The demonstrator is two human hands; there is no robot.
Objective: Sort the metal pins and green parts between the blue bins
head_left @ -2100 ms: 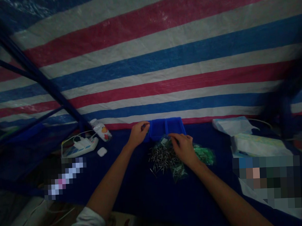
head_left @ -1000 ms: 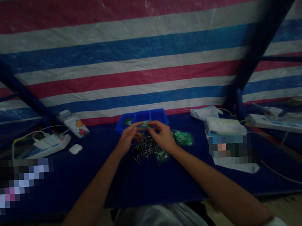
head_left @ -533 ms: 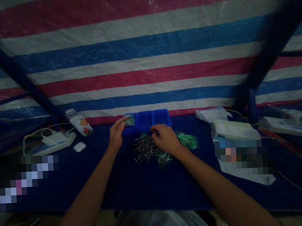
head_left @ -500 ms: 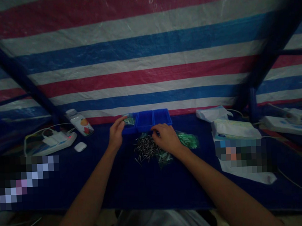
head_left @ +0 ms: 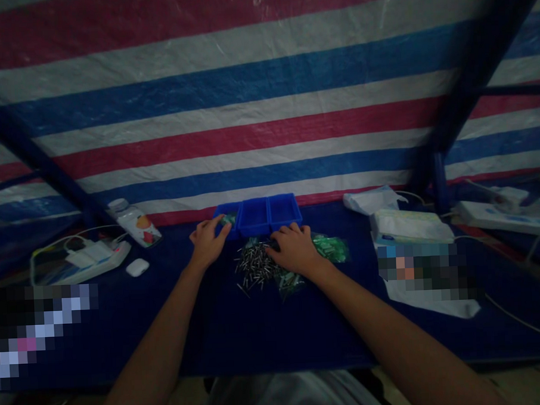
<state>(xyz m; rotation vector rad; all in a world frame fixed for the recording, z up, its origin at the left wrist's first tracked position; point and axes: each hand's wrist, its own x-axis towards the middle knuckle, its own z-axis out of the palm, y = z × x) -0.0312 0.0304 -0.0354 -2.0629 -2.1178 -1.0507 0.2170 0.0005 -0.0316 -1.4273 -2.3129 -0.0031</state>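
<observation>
My left hand point(head_left: 209, 241) is at the left blue bin point(head_left: 230, 230), its thumb and fingertips closed around a small clear plastic bag point(head_left: 229, 218) with greenish contents. Two more blue bins, the middle one point(head_left: 254, 216) and the right one point(head_left: 284, 210), adjoin it. My right hand point(head_left: 294, 249) rests over the right side of a heap of small metal screw-like pieces point(head_left: 255, 267), fingers curled; what they hold, if anything, is hidden. Beside that wrist lie green plastic packets point(head_left: 332, 248), and below it another clear bag point(head_left: 289, 281).
On the left stand a bottle point(head_left: 137, 223), a power strip point(head_left: 105, 262) with plugs, and a white case point(head_left: 137, 267). To the right are a tissue pack point(head_left: 409, 226), white plastic wrapping point(head_left: 370, 199) and another power strip point(head_left: 503, 219). A striped sheet point(head_left: 267, 131) hangs behind the table.
The small bag sits lower at the left bin, with my left hand turned more over it. My right hand has shifted slightly, fingers now more spread over the heap's edge. The view has moved a little.
</observation>
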